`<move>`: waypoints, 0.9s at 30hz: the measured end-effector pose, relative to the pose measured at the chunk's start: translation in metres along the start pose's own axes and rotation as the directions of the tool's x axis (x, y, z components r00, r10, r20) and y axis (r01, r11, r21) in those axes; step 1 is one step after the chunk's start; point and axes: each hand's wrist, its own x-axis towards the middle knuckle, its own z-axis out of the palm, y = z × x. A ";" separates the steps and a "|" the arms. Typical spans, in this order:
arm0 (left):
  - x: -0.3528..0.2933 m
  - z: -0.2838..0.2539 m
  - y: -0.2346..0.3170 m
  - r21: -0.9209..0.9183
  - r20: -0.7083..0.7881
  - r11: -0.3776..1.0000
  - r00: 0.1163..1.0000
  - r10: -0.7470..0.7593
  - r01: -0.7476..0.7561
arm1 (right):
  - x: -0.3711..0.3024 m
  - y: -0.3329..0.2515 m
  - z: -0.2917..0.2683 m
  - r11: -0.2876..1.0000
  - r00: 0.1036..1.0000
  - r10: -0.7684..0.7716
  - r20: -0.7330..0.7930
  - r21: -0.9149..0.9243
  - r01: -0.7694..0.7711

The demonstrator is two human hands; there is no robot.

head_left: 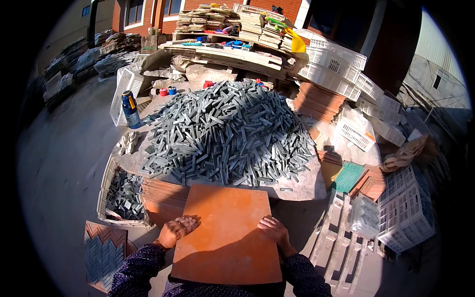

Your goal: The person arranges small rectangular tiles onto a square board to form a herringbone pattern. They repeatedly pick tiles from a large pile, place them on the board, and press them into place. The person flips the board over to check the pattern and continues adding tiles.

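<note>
A flat, roughly square orange board [227, 232] lies in front of my body, its far edge near the worktable's front edge. My left hand [178, 231] grips its left side, fingers curled over the rim. On the opposite side my right hand [275, 232] holds the edge with the fingers resting on top and the thumb hidden. The board's face is bare, with a shadow across its near part. Beyond it rises a big heap of small grey-green stone strips [227, 133] on the stone-topped table [302, 185].
Left stand a crate of strips [106, 198], stacked orange boards [161, 198], a herringbone mosaic panel [104, 255] and a blue bottle [131, 111]. Right are more boards [319, 101], white crates [408, 210] and a wooden pallet [339, 242]. Stone slabs [208, 20] are piled behind.
</note>
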 end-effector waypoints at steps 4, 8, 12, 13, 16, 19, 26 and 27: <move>-0.021 0.026 -0.025 0.165 0.067 0.986 0.998 0.004 -0.015 | -0.004 0.004 0.016 0.999 1.000 -0.013 -0.026 -0.041 0.012; -0.009 0.030 -0.023 -0.105 0.051 0.980 0.985 -0.163 0.167 | 0.003 0.013 0.027 0.999 0.998 -0.033 -0.051 -0.044 0.031; -0.028 0.069 -0.059 0.331 0.074 0.938 0.994 0.084 -0.104 | 0.004 0.028 0.039 0.997 0.998 -0.056 0.022 -0.060 0.057; -0.031 0.071 -0.055 0.324 0.059 0.943 0.996 0.061 -0.077 | 0.001 0.028 0.038 0.994 0.997 -0.052 0.059 -0.098 0.058; -0.020 0.051 -0.040 -0.017 0.009 0.999 0.999 -0.046 0.046 | 0.007 0.021 0.036 0.989 0.988 -0.032 0.152 -0.138 0.053; -0.013 0.031 -0.040 0.191 0.096 0.973 0.984 -0.150 0.129 | 0.007 0.020 0.024 0.982 0.980 0.072 0.187 -0.183 -0.037; -0.063 0.009 0.032 -0.283 0.134 0.780 0.828 -0.544 0.558 | -0.048 -0.051 -0.013 0.651 0.608 0.701 0.372 0.015 -0.759; -0.077 0.014 0.047 -0.261 0.133 0.797 0.838 -0.529 0.545 | -0.072 -0.062 -0.006 0.685 0.660 0.690 0.298 0.029 -0.728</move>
